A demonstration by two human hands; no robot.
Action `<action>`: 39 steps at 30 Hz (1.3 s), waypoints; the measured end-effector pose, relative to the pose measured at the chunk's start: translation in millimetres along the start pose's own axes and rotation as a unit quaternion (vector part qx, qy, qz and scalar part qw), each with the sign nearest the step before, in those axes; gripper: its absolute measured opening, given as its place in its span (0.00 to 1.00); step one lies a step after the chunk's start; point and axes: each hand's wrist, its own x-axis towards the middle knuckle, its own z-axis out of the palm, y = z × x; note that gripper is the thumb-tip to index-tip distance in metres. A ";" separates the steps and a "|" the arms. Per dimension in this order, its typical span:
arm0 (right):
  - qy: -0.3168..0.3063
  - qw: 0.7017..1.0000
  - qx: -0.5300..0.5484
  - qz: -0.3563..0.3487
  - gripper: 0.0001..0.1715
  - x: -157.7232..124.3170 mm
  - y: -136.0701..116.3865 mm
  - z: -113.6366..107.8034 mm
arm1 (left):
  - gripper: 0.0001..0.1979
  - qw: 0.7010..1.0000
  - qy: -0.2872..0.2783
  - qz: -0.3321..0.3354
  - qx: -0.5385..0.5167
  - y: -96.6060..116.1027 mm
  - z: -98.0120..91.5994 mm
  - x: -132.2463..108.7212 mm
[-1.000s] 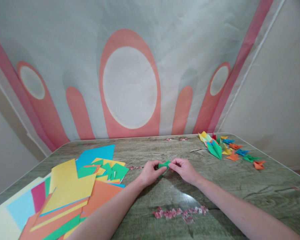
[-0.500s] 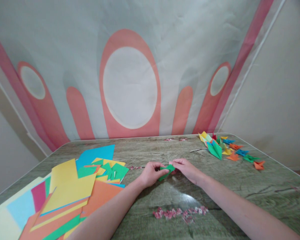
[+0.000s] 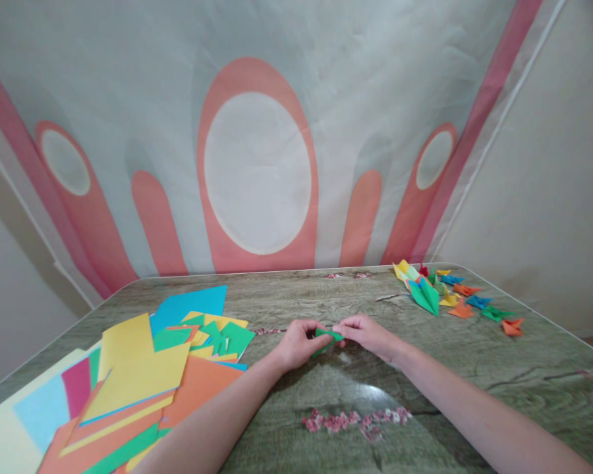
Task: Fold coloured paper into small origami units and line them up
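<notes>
A small piece of folded green paper (image 3: 329,334) is held between both hands, just above the middle of the table. My left hand (image 3: 300,343) is closed on its left side, the thumb lying across the front. Pinching the right end of the paper, my right hand (image 3: 366,337) has its fingertips close to the left thumb. The fingers cover parts of the paper, so its full folded shape is hidden.
Loose sheets of coloured paper (image 3: 143,368) and small green and yellow scraps (image 3: 222,336) spread over the left of the wood-patterned table (image 3: 286,434). At the far right lie a green paper plane (image 3: 423,295) and several small folded figures (image 3: 478,301). A printed backdrop (image 3: 336,217) stands behind.
The green paper's raised right corner has gone down, and less of the paper shows. My right fingertips have shifted slightly lower on it. My left hand stays almost still.
</notes>
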 end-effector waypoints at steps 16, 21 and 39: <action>0.010 0.995 -0.089 -0.043 0.20 2.4 5.7 -3.4 | 0.19 1.000 -0.016 -0.007 0.007 0.4 0.4 -0.4; 0.014 0.991 -0.123 -0.061 0.18 1.7 5.1 -1.1 | 0.18 1.000 -0.013 -0.007 0.020 1.9 -0.4 -0.9; 0.094 0.948 -0.241 -0.184 0.11 -2.8 3.8 16.9 | 0.20 0.999 -0.009 0.025 0.019 7.2 -5.0 0.6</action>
